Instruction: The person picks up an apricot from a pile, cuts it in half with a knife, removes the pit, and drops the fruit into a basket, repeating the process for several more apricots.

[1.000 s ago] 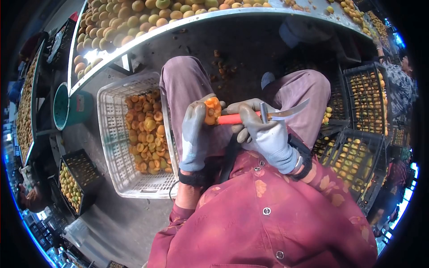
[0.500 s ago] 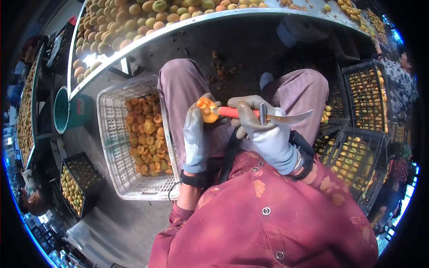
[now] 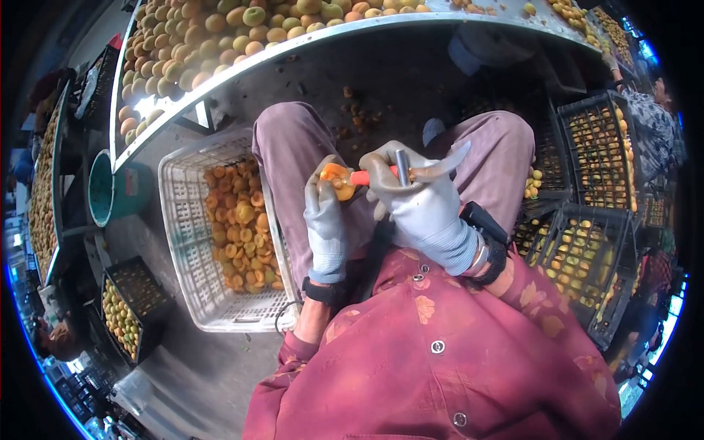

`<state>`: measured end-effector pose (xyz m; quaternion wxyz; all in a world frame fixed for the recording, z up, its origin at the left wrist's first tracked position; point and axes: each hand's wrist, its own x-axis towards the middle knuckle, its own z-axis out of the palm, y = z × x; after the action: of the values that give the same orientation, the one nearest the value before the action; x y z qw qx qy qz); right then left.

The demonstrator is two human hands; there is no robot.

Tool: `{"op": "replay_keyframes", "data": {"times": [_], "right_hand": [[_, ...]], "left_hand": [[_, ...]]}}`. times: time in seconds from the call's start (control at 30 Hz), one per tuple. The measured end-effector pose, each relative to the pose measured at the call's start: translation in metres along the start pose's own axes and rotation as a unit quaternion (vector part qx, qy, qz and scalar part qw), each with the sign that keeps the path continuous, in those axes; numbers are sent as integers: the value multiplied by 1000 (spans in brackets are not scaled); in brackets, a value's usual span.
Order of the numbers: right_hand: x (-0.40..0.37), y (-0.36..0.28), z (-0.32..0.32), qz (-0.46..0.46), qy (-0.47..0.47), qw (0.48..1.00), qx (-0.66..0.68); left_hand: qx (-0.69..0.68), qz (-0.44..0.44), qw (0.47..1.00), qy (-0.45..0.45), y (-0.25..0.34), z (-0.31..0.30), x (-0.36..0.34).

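Observation:
Between the gloved fingers of my left hand [image 3: 325, 220] is an opened apricot [image 3: 343, 192], its orange flesh facing up. My right hand [image 3: 425, 209], gloved too, is closed around a red-handled knife [image 3: 361, 178]. The handle end meets the apricot's flesh, while the curved blade [image 3: 446, 163] points away to the upper right. A short metal tube [image 3: 402, 167] stands up at the knife beside my right fingers. Both hands are close together above my lap. Left of my knee, a white plastic crate [image 3: 192, 242] holds many apricot halves [image 3: 246, 246].
Ahead is a metal-edged table [image 3: 242, 73] heaped with whole apricots [image 3: 220, 22]. A green bucket [image 3: 101, 187] and a black crate [image 3: 136, 301] stand at the left. Black crates of fruit [image 3: 579, 253] are stacked at my right, with a person [image 3: 653, 121] beyond.
My right hand has shifted slightly left and turned, so the blade now angles upward more. The apricot stays in my left hand, which has barely moved.

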<state>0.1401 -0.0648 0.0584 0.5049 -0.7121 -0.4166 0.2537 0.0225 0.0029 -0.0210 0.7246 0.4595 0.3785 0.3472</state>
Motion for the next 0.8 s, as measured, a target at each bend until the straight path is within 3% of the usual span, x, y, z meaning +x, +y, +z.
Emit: {"op": "replay_keyframes", "data": {"times": [0.13, 0.27, 0.33, 0.47, 0.53, 0.57, 0.7, 0.77, 0.8], "right_hand": [[-1, 4, -9, -50, -30, 995, -83], [-6, 1, -13, 3, -52, 997, -63], [-5, 0, -16, 8, -57, 992, 109], [-7, -15, -19, 92, -54, 981, 160], [-12, -9, -15, 116, -49, 938, 322], [-14, -6, -13, 66, -59, 965, 246], [-20, -4, -8, 78, -37, 969, 232], [-20, -2, -4, -67, -8, 998, 10], [-20, -3, -2, -67, -8, 998, 9]], "left_hand": [[-122, -16, 991, -47, 7, -4, -2], [-251, -115, 957, -95, 17, -17, 5], [-205, -148, 964, -81, 25, -18, 4], [-226, -110, 965, -70, 20, -13, 3], [-216, -73, 972, -65, 19, -8, 3], [-216, -75, 971, -65, 19, -5, 2], [-291, -65, 953, -57, 17, 0, 0], [-298, -63, 951, -57, 14, 2, 1], [-304, -60, 950, -46, 12, 3, 1]]}}
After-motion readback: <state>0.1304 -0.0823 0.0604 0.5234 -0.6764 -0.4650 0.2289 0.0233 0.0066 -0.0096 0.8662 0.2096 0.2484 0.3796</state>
